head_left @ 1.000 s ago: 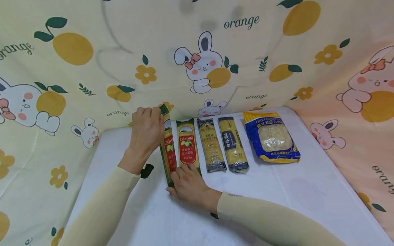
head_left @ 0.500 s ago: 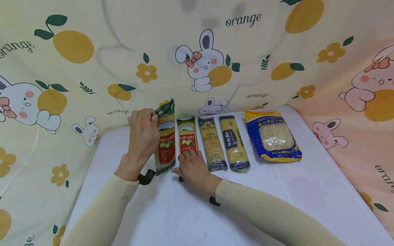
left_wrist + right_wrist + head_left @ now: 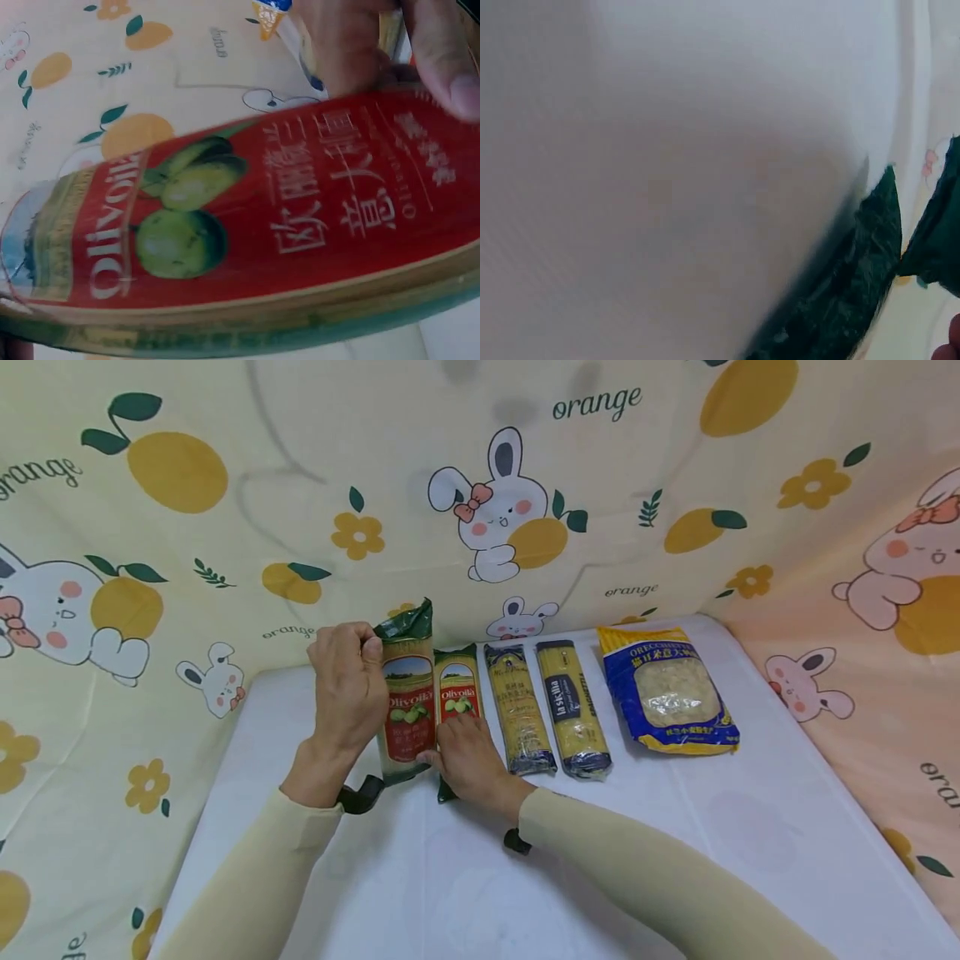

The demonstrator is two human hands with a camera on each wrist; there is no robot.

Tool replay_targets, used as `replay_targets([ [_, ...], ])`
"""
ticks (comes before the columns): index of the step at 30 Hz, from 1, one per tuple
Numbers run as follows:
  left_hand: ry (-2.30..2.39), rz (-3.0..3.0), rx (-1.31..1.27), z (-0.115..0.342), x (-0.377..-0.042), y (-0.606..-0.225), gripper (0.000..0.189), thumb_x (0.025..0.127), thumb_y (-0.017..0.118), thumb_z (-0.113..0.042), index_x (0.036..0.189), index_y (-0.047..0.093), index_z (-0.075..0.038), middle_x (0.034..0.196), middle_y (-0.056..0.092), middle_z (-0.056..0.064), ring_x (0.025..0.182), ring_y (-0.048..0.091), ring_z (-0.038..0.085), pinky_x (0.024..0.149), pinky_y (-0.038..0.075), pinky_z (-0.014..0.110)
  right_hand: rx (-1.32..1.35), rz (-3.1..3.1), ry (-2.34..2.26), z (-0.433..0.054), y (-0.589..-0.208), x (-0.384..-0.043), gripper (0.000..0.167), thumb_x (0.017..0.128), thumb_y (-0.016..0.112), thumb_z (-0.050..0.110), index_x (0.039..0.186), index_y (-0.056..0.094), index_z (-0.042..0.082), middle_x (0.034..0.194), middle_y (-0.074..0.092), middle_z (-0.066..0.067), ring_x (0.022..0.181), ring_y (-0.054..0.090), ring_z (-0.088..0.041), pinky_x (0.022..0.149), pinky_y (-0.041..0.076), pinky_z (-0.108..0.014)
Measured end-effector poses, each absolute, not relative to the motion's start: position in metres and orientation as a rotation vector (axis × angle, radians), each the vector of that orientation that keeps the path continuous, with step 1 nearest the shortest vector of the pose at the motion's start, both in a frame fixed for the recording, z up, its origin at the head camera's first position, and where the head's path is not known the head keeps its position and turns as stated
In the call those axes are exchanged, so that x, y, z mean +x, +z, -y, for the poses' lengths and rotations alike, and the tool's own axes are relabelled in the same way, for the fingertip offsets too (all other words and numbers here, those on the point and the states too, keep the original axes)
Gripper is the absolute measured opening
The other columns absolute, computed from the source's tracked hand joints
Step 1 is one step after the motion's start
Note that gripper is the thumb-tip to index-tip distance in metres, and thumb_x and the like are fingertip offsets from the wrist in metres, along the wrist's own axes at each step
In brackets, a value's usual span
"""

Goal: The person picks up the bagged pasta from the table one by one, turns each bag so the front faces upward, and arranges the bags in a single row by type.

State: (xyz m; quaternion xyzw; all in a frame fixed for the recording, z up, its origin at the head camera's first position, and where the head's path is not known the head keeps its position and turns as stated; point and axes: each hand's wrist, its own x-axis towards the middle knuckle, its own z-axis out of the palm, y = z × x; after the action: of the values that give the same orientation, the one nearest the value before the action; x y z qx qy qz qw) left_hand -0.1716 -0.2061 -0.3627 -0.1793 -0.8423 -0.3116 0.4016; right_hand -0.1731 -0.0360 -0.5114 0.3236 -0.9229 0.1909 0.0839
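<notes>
My left hand (image 3: 348, 681) grips the upper left edge of a green-and-red Olivoilà spaghetti packet (image 3: 408, 710), propped up with its label facing me. That label, with green olives, fills much of the left wrist view. At the packet's lower right edge is my right hand (image 3: 472, 756); in the left wrist view its thumb (image 3: 461, 94) lies over the label while the fingers bend beyond the edge. Beneath this hand a second Olivoilà packet (image 3: 457, 681) lies flat, its middle hidden. In the right wrist view its dark green end (image 3: 847, 281) rests on the cloth.
To the right lie a gold spaghetti packet (image 3: 519, 710), a La Sicilia pasta packet (image 3: 572, 710) and a blue-and-yellow orecchiette bag (image 3: 671, 693). They rest on a white-covered table (image 3: 675, 827). A printed cloth (image 3: 360, 452) rises behind and along both sides.
The left packet has turned from edge-on to face me and shifted slightly right. My right hand left its lower end, moved up over the second packet, and now meets the left packet's edge.
</notes>
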Motion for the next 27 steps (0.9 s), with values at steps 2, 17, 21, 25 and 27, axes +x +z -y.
replay_targets([
  [2,-0.762,2.134,-0.414,0.211,-0.175,-0.365,0.019,0.110,0.049,-0.012,0.103,0.048,0.006,0.091,0.048,0.021,0.091,0.041,0.041,0.083,0.025,0.050,0.996,2.735,0.506,0.037,-0.511,-0.169,0.040,0.104,0.061,0.050,0.097,0.060,0.011,0.097,0.065,-0.003,0.101,0.058,-0.023,0.096,0.045,-0.044],
  [17,-0.547,2.535,-0.140,0.273,-0.222,-0.429,0.025,0.111,0.047,-0.013,0.098,0.056,0.006,0.089,0.057,0.025,0.094,0.045,0.046,0.083,0.030,0.057,1.103,2.934,0.380,0.056,-0.502,-0.135,0.041,0.107,0.059,0.049,0.090,0.066,0.012,0.082,0.065,0.002,0.080,0.053,-0.014,0.073,0.043,-0.031],
  [21,-0.470,2.650,-0.139,0.284,-0.236,-0.446,0.023,0.111,0.047,-0.013,0.096,0.054,0.003,0.090,0.057,0.022,0.097,0.048,0.046,0.086,0.033,0.059,1.077,2.997,0.443,0.059,-0.505,-0.138,0.039,0.107,0.059,0.046,0.088,0.064,0.012,0.077,0.061,0.003,0.077,0.050,-0.013,0.072,0.042,-0.031],
  [25,-0.368,2.745,-0.142,0.289,-0.245,-0.458,0.023,0.112,0.045,-0.015,0.097,0.052,0.001,0.095,0.059,0.021,0.103,0.051,0.046,0.089,0.035,0.061,1.050,3.048,0.468,0.062,-0.508,-0.140,0.038,0.108,0.059,0.044,0.088,0.065,0.012,0.075,0.059,0.003,0.081,0.057,-0.013,0.080,0.046,-0.033],
  [27,-0.312,2.754,-0.162,0.289,-0.250,-0.465,0.022,0.112,0.045,-0.016,0.098,0.052,0.000,0.096,0.060,0.021,0.103,0.052,0.045,0.090,0.036,0.061,1.030,3.076,0.467,0.063,-0.509,-0.141,0.038,0.107,0.059,0.045,0.092,0.067,0.010,0.078,0.062,0.002,0.090,0.063,-0.015,0.087,0.048,-0.036],
])
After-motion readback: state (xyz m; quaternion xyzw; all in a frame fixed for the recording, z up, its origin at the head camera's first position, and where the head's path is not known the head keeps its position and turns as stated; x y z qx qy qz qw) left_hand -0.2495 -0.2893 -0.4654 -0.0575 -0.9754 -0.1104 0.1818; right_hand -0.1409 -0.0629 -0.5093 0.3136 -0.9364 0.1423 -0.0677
